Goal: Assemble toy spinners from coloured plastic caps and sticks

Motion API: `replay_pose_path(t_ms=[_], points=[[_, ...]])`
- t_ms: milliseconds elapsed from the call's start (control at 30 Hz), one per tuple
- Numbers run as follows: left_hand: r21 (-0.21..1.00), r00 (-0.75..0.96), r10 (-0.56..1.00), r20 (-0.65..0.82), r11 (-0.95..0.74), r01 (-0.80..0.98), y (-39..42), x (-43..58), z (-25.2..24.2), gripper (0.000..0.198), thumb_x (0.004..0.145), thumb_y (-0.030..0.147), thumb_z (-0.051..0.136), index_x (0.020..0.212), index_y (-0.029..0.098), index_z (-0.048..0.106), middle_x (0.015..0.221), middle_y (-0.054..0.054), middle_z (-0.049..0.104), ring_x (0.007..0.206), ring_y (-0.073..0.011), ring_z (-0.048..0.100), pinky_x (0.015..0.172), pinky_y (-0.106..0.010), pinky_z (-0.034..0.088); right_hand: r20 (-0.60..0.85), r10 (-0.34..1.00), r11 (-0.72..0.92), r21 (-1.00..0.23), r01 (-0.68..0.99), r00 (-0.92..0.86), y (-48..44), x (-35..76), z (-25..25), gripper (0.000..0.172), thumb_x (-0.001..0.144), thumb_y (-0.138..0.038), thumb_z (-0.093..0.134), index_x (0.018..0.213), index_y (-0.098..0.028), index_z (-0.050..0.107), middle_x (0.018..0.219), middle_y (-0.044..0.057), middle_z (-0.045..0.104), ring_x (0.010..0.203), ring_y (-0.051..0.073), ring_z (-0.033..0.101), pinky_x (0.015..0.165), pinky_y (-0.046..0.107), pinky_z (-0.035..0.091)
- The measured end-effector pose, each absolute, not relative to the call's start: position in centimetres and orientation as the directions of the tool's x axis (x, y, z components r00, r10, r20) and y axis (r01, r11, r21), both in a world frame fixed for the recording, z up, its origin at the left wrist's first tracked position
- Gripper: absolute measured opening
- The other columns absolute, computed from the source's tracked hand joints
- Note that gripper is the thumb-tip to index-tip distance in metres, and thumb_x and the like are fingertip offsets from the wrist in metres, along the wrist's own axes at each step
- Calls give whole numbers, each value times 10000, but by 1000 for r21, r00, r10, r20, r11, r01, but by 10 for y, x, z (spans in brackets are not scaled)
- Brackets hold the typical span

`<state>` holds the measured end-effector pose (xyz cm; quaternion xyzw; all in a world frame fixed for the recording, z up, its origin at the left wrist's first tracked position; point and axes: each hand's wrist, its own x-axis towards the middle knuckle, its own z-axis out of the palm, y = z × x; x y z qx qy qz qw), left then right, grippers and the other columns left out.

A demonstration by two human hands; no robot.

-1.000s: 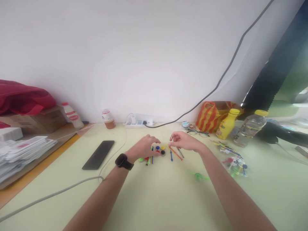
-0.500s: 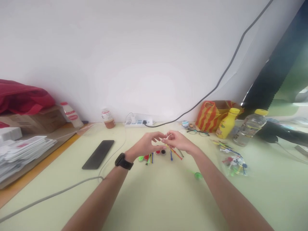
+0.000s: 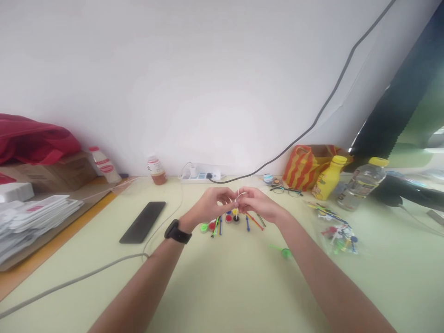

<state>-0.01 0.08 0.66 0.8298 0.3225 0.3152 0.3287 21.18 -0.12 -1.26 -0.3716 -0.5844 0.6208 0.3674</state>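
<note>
My left hand (image 3: 215, 204) and my right hand (image 3: 258, 204) meet above the middle of the table, fingertips pinched round a thin white plastic stick (image 3: 237, 214) held upright. Its lower end shows over a small black disc (image 3: 236, 219); whether they touch I cannot tell. Close by lie a red disc (image 3: 228, 218), a bright green disc (image 3: 204, 228) and another red disc (image 3: 211, 226). Thin coloured sticks (image 3: 219, 228) rest under my left hand. A blue stick (image 3: 248, 224) and a red stick (image 3: 257, 225) lie below my right hand.
A green stick with a round end (image 3: 286, 253) lies near my right forearm. To the right are a clear bag of coloured pieces (image 3: 338, 233), glasses (image 3: 291, 191), a yellow bottle (image 3: 329, 178) and a clear bottle (image 3: 362, 185). A phone (image 3: 143, 222) and a cable (image 3: 86, 275) lie left.
My left fingers have closed in to meet my right fingers at the white stick, which now stands upright. Both hands stay over the same spot.
</note>
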Motion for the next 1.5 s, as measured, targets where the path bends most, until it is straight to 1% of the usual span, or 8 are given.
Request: replay_pose_path(t_ms=[133, 267, 533, 667, 800, 933, 1167, 1500], points=[[735, 598, 741, 306, -583, 346, 0, 1, 6, 227, 912, 376, 673, 967, 167, 744, 928, -72, 770, 805, -171, 691, 771, -289, 569, -23, 889, -24, -1000, 4, -457, -5, 208, -13, 181, 746, -271, 675, 884, -212, 574, 741, -13, 645, 664, 134, 596, 677, 277, 481], [777, 614, 751, 245, -530, 339, -2, 1, 4, 188, 884, 342, 691, 901, 157, 721, 848, -63, 762, 753, -167, 703, 719, -276, 554, -89, 882, 18, -975, 220, -463, -5, 211, -15, 140, 826, -277, 553, 952, -226, 585, 669, -55, 526, 575, 110, 438, 564, 238, 354], [660, 763, 646, 17, -581, 477, -5, 6, -11, 236, 692, 415, 845, 812, 220, 787, 757, -7, 718, 680, -160, 617, 576, -250, 427, -101, 969, 120, -606, 786, -226, 17, 244, -34, 352, 858, -187, 539, 1192, -161, 647, 1152, 115, 687, 1016, 224, 620, 828, 282, 444], [606, 750, 648, -132, -546, 578, -3, 6, -19, 226, 647, 429, 852, 776, 246, 817, 674, 4, 648, 538, -130, 521, 470, -257, 331, -153, 968, 82, -563, 822, -201, 20, 248, -43, 425, 850, -261, 617, 1261, -153, 628, 1129, 124, 703, 954, 236, 647, 764, 286, 448], [591, 737, 655, -166, -532, 606, 2, -2, -17, 171, 649, 370, 824, 736, 227, 792, 787, -22, 703, 593, -153, 585, 505, -258, 391, -196, 958, 77, -529, 845, -210, 16, 251, -38, 360, 831, -364, 671, 1138, -177, 681, 1110, 115, 714, 875, 227, 651, 679, 284, 439], [558, 712, 692, -117, -548, 623, 7, -9, -14, 192, 616, 290, 821, 793, 231, 776, 853, -18, 691, 680, -179, 622, 546, -259, 425, -288, 921, 97, -483, 870, -262, 8, 270, -17, 200, 731, -377, 765, 810, -199, 718, 922, 66, 741, 761, 204, 637, 624, 283, 414], [479, 676, 737, 4, -595, 645, 7, -8, -16, 199, 679, 313, 789, 860, 245, 738, 895, -28, 632, 832, -219, 619, 639, -281, 448, -760, 558, 105, -332, 937, -332, -3, 276, -8, 353, 376, -310, 943, 644, -189, 749, 685, 27, 693, 697, 196, 623, 599, 273, 454], [437, 704, 704, 95, -665, 606, 4, -6, -16, 395, 861, 457, 701, 1203, 259, 709, 1217, -78, 683, 1152, -285, 610, 925, -351, 499, -817, 531, 69, -221, 973, -223, -7, 256, -6, 360, 368, -259, 935, 637, -148, 722, 751, 57, 740, 816, 242, 715, 677, 268, 531]])
